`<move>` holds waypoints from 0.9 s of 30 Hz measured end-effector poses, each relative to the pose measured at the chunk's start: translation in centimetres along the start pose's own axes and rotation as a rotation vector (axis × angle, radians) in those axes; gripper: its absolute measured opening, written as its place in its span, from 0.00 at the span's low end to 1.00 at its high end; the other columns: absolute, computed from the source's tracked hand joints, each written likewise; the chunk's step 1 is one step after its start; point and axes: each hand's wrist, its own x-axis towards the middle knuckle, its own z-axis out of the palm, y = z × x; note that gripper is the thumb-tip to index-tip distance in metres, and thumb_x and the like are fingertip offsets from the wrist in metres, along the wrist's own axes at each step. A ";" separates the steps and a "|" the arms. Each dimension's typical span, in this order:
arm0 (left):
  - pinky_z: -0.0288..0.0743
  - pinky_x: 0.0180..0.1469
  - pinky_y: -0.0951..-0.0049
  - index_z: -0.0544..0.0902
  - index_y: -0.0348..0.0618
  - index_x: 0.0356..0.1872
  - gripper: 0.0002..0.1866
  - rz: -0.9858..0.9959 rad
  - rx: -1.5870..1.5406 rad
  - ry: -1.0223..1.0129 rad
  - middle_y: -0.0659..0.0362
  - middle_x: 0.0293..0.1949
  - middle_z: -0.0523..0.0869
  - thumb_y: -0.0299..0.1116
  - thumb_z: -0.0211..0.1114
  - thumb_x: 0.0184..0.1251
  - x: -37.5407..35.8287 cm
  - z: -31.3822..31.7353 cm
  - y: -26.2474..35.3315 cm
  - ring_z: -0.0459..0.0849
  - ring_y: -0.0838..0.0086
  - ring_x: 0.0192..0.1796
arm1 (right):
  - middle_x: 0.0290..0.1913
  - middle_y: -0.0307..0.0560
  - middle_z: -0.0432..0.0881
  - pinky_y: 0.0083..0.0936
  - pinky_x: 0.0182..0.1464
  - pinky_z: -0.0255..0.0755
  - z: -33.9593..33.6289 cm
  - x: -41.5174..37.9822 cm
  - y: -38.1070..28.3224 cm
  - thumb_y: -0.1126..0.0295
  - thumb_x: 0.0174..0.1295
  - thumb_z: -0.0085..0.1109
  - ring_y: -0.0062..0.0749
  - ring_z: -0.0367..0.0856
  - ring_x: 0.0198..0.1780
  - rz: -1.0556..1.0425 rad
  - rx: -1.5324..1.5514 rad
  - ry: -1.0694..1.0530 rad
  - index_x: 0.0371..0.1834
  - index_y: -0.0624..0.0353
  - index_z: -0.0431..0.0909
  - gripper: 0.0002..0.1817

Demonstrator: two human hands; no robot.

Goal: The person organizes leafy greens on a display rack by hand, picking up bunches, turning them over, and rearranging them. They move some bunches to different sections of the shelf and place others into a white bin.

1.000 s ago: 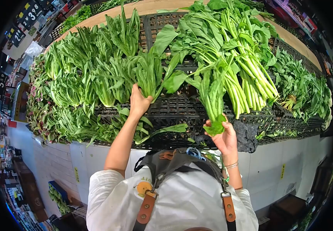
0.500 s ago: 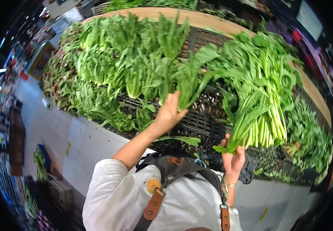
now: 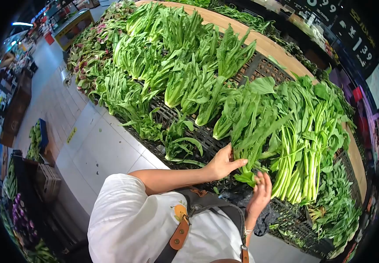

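Note:
My left hand (image 3: 225,164) is closed around the base of a leafy green lettuce (image 3: 253,136), its leaves pointing up and away from me. Just to the right, my right hand (image 3: 260,193) is at the lettuce's lower end, fingers loosely bent and apart, slightly blurred. A bright green leaf (image 3: 245,177) hangs by those fingertips. Left of the held one, more lettuce heads (image 3: 209,105) stand in rows with pale bases toward me. Long-stemmed greens (image 3: 297,171) lie in a thick bundle to the right of my hands.
Black plastic crates (image 3: 207,142) form the display, with a wooden border (image 3: 224,24) behind. Red-tinged greens (image 3: 91,57) fill the far left, and small leafy greens (image 3: 336,210) the right. A dark plastic bag (image 3: 265,219) hangs at the front edge. Price signs (image 3: 356,44) stand at upper right.
My left hand has left a lettuce in the row and moved right onto the lettuce that was in my right hand. My right hand's fingers have loosened. The view has turned.

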 end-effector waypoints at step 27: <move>0.83 0.29 0.64 0.76 0.34 0.52 0.28 0.276 -0.538 0.797 0.48 0.37 0.85 0.49 0.53 0.60 -19.8 -43.3 23.2 0.85 0.59 0.30 | 0.37 0.44 0.77 0.35 0.49 0.66 65.5 12.2 -1.8 0.70 0.49 0.62 0.40 0.74 0.46 -1.458 -0.641 -0.834 0.39 0.55 0.78 0.13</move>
